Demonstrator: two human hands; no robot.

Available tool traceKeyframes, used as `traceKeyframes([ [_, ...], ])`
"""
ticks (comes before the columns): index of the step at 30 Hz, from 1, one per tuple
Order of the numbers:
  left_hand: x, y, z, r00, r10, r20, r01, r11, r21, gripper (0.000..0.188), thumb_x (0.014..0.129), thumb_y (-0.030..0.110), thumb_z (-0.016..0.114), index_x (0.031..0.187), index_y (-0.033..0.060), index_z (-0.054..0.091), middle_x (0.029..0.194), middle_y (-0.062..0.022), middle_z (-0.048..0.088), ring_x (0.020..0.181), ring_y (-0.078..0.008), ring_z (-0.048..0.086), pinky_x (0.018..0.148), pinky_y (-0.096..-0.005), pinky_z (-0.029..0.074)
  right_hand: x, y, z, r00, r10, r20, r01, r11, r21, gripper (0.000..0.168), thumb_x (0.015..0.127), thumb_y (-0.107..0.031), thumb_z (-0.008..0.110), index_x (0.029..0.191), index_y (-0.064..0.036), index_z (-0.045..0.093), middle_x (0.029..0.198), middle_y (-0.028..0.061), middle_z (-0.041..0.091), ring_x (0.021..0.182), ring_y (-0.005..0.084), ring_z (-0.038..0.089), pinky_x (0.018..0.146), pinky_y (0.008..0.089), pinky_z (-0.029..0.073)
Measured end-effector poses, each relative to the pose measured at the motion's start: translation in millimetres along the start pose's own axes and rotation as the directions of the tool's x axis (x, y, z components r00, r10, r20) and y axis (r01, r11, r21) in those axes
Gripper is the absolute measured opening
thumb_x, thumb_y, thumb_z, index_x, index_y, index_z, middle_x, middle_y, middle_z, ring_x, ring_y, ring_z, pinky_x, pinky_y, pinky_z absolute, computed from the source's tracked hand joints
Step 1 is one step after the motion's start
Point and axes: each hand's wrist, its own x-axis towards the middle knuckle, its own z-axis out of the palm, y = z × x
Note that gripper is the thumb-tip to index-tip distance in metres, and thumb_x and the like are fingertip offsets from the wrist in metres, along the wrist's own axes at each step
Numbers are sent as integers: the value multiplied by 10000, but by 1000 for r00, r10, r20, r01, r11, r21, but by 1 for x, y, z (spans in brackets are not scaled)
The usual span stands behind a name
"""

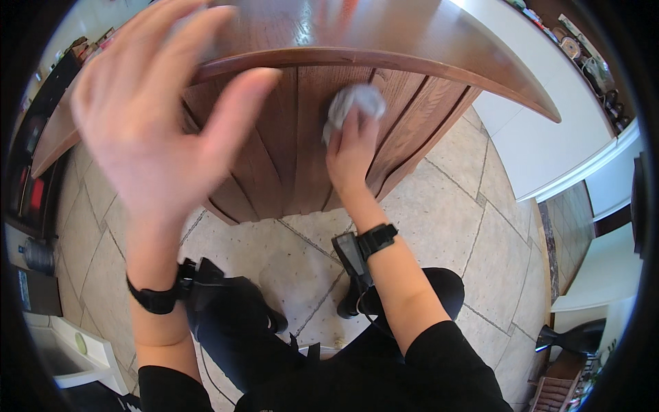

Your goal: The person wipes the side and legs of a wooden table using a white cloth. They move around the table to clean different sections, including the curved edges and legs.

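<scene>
My right hand (352, 152) grips a crumpled light-grey cloth (355, 105) at the slatted wooden panel (278, 149) of a brown wooden piece of furniture. The cloth appears to lie against the panel, just under the curved edge of the wooden top (334, 55). My left hand (149, 113) is raised close to the camera, blurred, with thumb and fingers spread. It covers the left part of the top and some of the panel. Whether it touches the wood, I cannot tell. Each wrist wears a black strap with a small device.
Tan stone tiles (443, 206) cover the floor around my legs. A white counter (556, 134) stands at right, with objects along its far side. A dark cabinet (31, 134) and a large water bottle (38, 256) are at far left. A black hair dryer-like object (574, 335) sits lower right.
</scene>
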Motion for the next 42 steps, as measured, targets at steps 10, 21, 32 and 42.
traceKeyframes([
  [10, -38, -35, 15, 985, -143, -96, 148, 988, 44, 416, 757, 356, 781, 1077, 114, 667, 1047, -15, 670, 952, -159, 588, 850, -283, 368, 13, -40, -2, 999, -9, 35, 1, 973, 233, 512, 782, 52, 512, 1293, 27, 482, 1184, 261, 473, 1102, 437, 487, 937, 469, 415],
  [21, -36, -31, 21, 973, -32, -227, 29, 999, -17, 427, 715, 326, 818, 1030, 75, 676, 951, -47, 686, 802, -161, 622, 697, -256, 454, -93, 9, 14, 933, 100, 346, -121, 992, 41, 468, 807, 5, 555, 1271, 9, 496, 1247, 263, 461, 1131, 464, 467, 966, 465, 413],
  [32, -39, -29, 18, 968, -67, -241, 70, 998, 3, 434, 684, 359, 834, 998, 95, 692, 905, -20, 691, 766, -156, 629, 690, -253, 454, 59, -52, -7, 932, -358, -59, 360, 933, 25, 551, 711, 40, 591, 1237, -124, 592, 1255, 177, 456, 1080, 386, 458, 912, 457, 408],
  [42, -37, -26, 36, 899, -41, -435, 41, 999, -9, 451, 628, 352, 804, 891, 55, 589, 851, -80, 566, 773, -256, 527, 755, -369, 357, -75, 1, 11, 863, -303, 403, 325, 946, 15, 439, 701, -23, 601, 1123, -129, 659, 1189, 96, 510, 1046, 348, 493, 861, 435, 435],
])
